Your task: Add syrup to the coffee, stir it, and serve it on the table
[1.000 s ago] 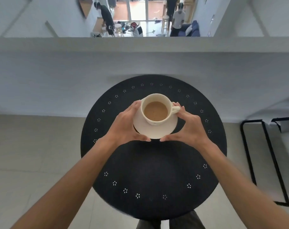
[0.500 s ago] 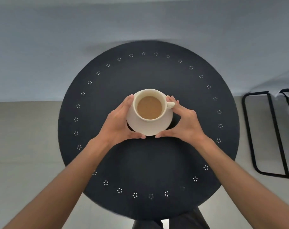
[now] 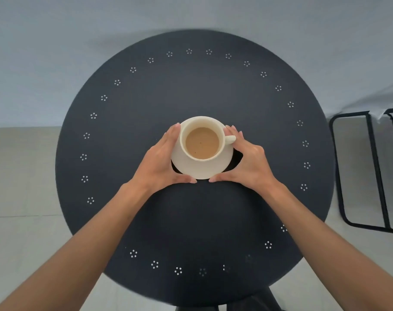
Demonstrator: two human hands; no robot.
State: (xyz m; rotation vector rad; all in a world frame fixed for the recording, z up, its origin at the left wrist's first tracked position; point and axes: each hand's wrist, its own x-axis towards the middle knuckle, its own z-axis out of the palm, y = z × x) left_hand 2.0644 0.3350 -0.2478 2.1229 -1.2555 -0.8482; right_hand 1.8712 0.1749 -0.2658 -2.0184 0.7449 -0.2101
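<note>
Both hands, left (image 3: 160, 161) and right (image 3: 247, 162), grasp the cream ceramic saucer (image 3: 204, 170) bearing a matching cup of milky coffee (image 3: 202, 142) at the middle of the round black surface (image 3: 191, 221).

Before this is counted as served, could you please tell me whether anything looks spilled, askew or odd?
Nothing stands out. The cup sits upright on its saucer near the middle of the round table, coffee level, no drips visible. Left hand and right hand flank the saucer.

Cup (image 3: 202, 142) on saucer (image 3: 204, 170) (mid-table (image 3: 191, 221))
</note>
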